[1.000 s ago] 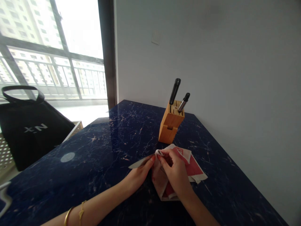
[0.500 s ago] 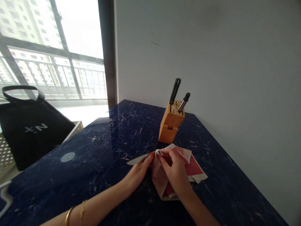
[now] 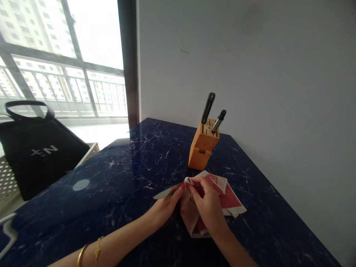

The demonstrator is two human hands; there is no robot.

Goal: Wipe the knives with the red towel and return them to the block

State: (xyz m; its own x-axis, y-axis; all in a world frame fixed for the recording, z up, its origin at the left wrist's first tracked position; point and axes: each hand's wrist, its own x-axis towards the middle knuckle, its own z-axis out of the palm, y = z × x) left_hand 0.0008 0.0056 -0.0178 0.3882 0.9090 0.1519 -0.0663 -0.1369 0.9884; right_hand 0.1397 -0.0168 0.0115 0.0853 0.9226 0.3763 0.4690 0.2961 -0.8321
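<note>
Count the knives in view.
3: one blade between left hand and right hand at the cloth; a tall handle and a short handle stand in the wooden block, blades hidden.

White lettering is seen on the black bag (image 3: 41, 155) at left: approx. "xN", w/ a bar through the first char.; the exact reading can't be fixed. A small dark mark is shown on the cloth (image 3: 230, 200) corner nr. the fingertips, too small to be read. No text is made out on the knife block (image 3: 202, 148), the knife (image 3: 164, 193) blade or the surface (image 3: 125, 174).
</note>
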